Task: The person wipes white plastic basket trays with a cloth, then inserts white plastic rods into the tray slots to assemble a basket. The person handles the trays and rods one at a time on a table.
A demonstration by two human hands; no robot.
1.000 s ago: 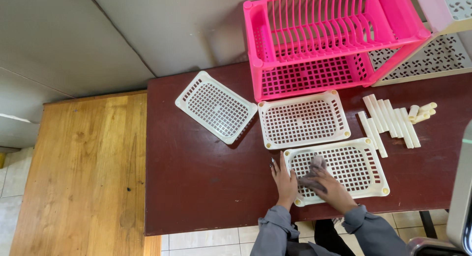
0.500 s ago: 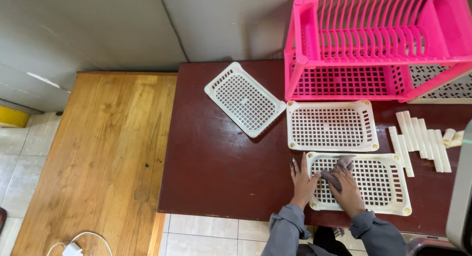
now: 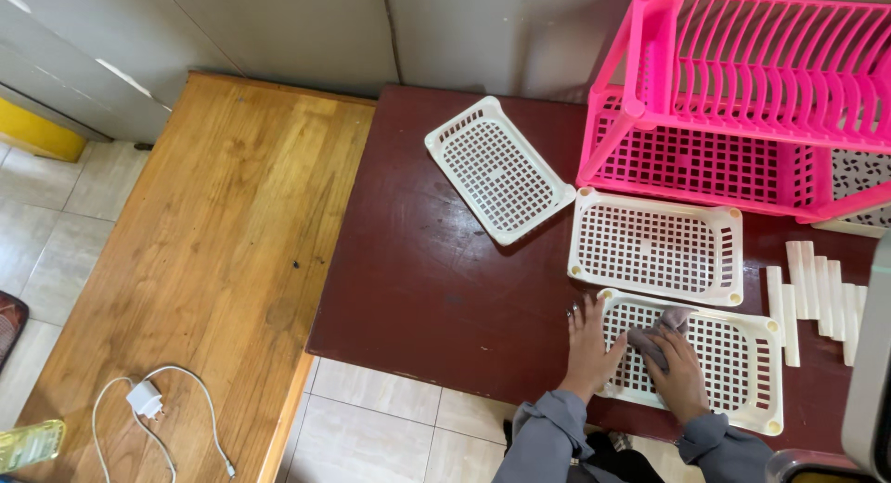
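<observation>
My left hand (image 3: 589, 346) lies flat on the near left corner of a cream plastic grid tray (image 3: 742, 372) on the dark red table (image 3: 436, 288), fingers spread. My right hand (image 3: 676, 372) presses a grey cloth (image 3: 654, 331) onto the mesh inside that same tray. A second cream tray (image 3: 657, 246) sits just behind it. A third tray (image 3: 498, 168) lies angled further left.
A pink plastic dish rack (image 3: 742, 103) stands at the back right. Several cream plastic tubes (image 3: 817, 297) lie in a row at the right. A lighter wooden table (image 3: 213, 260) adjoins on the left, with a white charger and cable (image 3: 153, 404) near its front. Tiled floor lies below.
The view has swung left, so the trays and rack sit further right in frame. My right hand keeps the cloth on the near tray; my left hand stays on its corner.
</observation>
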